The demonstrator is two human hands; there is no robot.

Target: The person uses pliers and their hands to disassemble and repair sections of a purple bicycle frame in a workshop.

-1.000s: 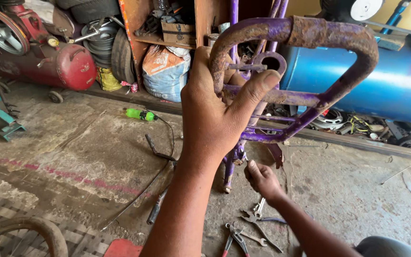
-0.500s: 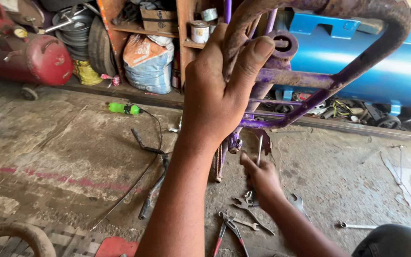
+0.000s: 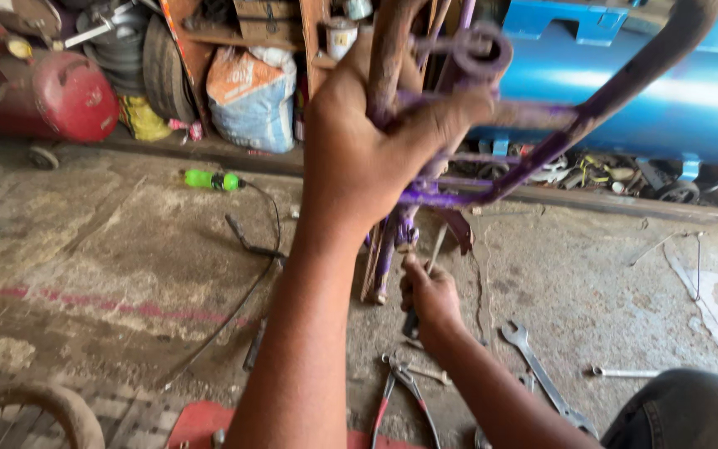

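My left hand [image 3: 367, 158] grips the rusty purple frame [image 3: 542, 150]; my right hand [image 3: 430, 295] clutches a tool at its lower end, above the floor [image 3: 110, 249].

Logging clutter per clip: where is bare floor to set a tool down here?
Bare concrete lies between the green bottle and the red tank, and right of the long spanner. It is crowded under the right hand, around the pliers and the purple frame.

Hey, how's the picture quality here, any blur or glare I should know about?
Head view: soft daylight, no hard shadows; the left hand and the purple frame it grips are close and motion-blurred; a bright sheen runs along the blue tank; the right hand and the wrench on the floor look sharper.
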